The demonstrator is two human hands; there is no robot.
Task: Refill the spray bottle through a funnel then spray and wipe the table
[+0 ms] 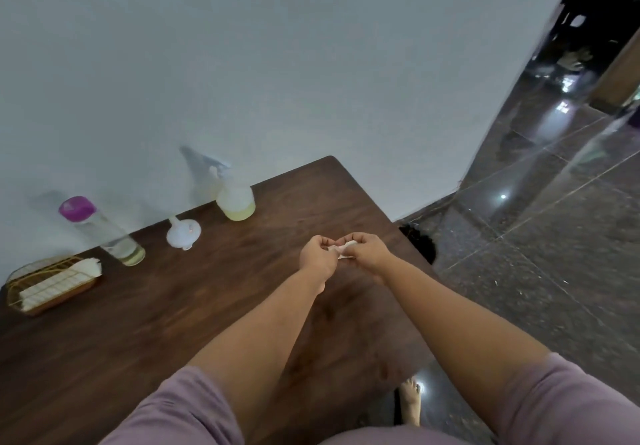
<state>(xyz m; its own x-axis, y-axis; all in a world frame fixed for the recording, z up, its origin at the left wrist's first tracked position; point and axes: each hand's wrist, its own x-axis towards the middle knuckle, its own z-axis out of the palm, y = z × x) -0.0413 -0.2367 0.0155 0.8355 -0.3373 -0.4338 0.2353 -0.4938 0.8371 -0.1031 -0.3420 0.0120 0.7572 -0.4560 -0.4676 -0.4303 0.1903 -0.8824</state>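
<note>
Above the right part of the dark wooden table (180,306), my left hand (317,254) and my right hand (367,252) pinch a small crumpled white tissue (344,249) between them. A clear spray bottle (233,195) with a little yellowish liquid at its bottom stands at the back by the wall. The white funnel (183,233) lies on the table to its left. Further left stands a clear refill bottle (104,233) with a purple cap.
A wire basket (48,285) with white tissues sits at the table's far left. A white wall runs along the back. Shiny dark floor tiles (540,236) lie to the right, and a bare foot (410,399) shows below the table's front edge.
</note>
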